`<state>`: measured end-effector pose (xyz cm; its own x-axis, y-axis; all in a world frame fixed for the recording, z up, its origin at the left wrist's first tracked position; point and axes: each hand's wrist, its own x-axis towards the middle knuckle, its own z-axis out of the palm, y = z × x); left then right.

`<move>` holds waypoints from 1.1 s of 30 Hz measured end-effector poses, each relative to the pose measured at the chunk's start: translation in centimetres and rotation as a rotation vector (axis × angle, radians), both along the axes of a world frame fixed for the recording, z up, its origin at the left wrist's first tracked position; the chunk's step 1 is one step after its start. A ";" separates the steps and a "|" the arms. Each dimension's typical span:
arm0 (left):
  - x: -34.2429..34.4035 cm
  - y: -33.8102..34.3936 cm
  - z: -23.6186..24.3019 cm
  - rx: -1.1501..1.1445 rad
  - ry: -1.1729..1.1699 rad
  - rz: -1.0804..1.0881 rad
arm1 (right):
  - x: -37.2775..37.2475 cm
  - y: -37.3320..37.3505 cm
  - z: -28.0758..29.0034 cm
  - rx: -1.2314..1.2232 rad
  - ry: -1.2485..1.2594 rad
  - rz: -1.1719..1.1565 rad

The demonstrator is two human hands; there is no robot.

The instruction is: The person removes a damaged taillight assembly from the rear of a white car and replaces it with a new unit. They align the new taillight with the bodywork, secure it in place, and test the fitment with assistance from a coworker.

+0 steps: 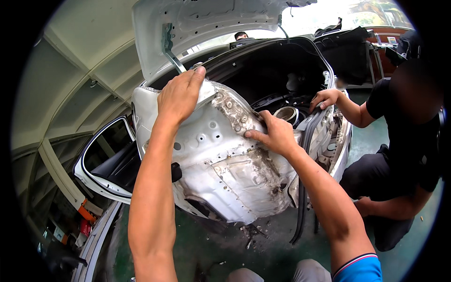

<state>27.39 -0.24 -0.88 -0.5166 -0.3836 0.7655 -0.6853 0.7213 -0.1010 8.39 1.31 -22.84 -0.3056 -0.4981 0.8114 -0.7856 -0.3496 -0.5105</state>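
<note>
White metal panel (225,183), below & btwn hands (181,96) (277,134), both gripping upper edge

The left hand (182,93) is being held raised; below and right of it, the right hand (277,134) is being held with thumb (255,135) extended, both forearms (152,207) being outstretched.

White sheet-metal panel (202,155), perforated, at twelve o'clock. Its face, turned toward six o'clock, is brown-grimed toward three.
</note>
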 end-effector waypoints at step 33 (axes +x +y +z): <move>1.9 -1.6 -1.4 0.007 0.072 -0.056 | 0.6 -0.5 -0.6 -0.040 -0.013 -0.044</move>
<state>29.25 -1.87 -2.26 -0.4812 -0.3615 0.7986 -0.6495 0.7589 -0.0477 8.97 0.77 -23.47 -0.3369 -0.4510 0.8265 -0.7943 -0.3352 -0.5066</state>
